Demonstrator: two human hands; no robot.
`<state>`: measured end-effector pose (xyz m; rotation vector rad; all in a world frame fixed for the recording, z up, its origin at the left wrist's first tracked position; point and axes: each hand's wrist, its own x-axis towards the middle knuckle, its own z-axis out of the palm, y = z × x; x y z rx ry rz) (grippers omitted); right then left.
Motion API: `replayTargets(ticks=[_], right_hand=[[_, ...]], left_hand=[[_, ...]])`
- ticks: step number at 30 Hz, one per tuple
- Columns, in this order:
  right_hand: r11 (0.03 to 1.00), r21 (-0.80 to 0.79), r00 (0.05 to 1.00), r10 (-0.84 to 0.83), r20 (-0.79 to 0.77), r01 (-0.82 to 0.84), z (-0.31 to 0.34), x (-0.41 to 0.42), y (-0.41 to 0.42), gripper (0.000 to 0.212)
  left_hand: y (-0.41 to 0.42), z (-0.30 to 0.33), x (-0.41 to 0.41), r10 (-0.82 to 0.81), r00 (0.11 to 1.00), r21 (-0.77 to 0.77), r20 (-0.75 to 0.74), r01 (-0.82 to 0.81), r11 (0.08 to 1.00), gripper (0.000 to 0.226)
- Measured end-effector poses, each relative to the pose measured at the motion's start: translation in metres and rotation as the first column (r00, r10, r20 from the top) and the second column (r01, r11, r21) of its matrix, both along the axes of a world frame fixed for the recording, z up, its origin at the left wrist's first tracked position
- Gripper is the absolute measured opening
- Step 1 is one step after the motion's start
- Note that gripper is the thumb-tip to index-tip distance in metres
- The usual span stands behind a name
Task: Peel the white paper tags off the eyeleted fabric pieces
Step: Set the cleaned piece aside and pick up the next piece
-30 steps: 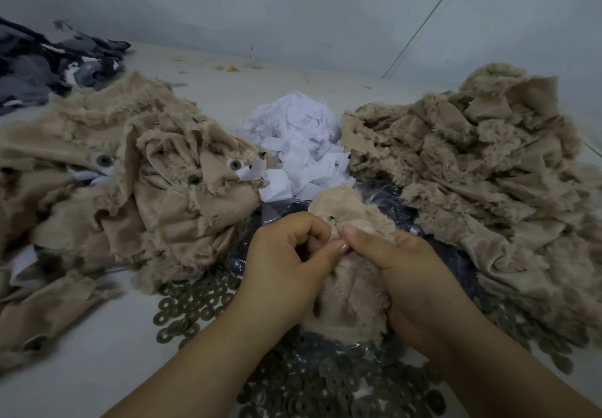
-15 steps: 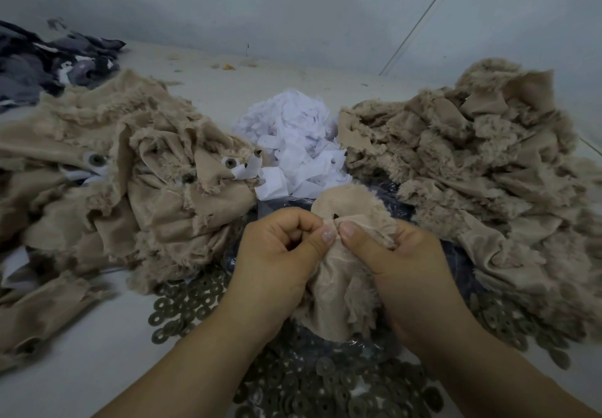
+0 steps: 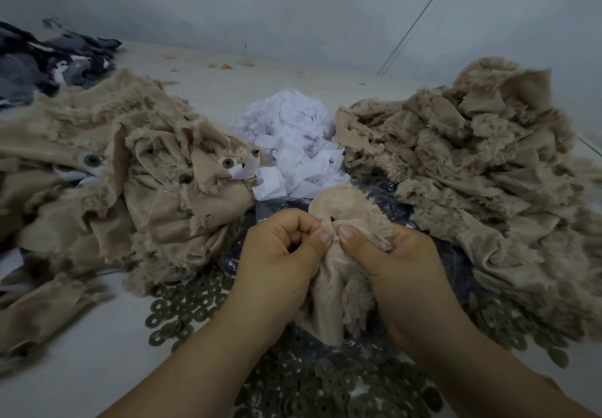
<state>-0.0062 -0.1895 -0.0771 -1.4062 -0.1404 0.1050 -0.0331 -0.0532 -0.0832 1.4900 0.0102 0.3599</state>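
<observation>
Hands are working at the centre — the left hand (image 3: 280, 254) and right hand (image 3: 395, 261) are both pinching one beige fabric piece (image 3: 342, 219), thumbs nearly touching beside a small dark hole. It is hanging over scattered metal washers (image 3: 185, 307), just in front of a white paper tag heap (image 3: 293, 144) — between two beige fabric piles.

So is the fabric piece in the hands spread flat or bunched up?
Bunched up. The fabric piece is gathered into folds between the left hand and right hand, both thumbs pinching it near its top; no white tag shows on it.
</observation>
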Motion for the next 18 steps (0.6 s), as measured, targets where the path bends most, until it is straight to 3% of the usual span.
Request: replayTargets(ticks=[2, 4, 8, 13, 18], right_hand=[[0.995, -0.074, 0.998, -0.061, 0.025, 0.063, -0.0008, 0.0005, -0.001, 0.009], [0.988, -0.12, 0.994, -0.095, 0.044, 0.1, -0.0003, 0.0007, -0.0015, 0.011], [0.986, -0.132, 0.995, -0.094, 0.042, 0.098, 0.0041, -0.0013, -0.0017, 0.011], [0.974, -0.184, 0.989, -0.12, 0.086, 0.134, 0.0046, -0.0001, -0.003, 0.016], [0.922, -0.328, 0.968, -0.144, 0.206, 0.207, 0.0038, 0.0009, -0.0022, 0.02]], left_hand=[[-0.0006, 0.0006, -0.0007, 0.035, 0.999, 0.039, 0.027, -0.036, 0.999, 0.017], [-0.0004, 0.0013, -0.0011, 0.087, 0.986, 0.156, 0.145, -0.11, 0.982, 0.015], [0.001, 0.0041, -0.0026, 0.082, 0.913, 0.445, 0.4, -0.272, 0.853, 0.018], [0.0043, 0.0011, -0.0017, 0.015, 0.868, 0.649, 0.497, -0.383, 0.657, 0.011], [0.0039, 0.0003, -0.0026, -0.041, 0.859, 0.714, 0.51, -0.396, 0.577, 0.019]])
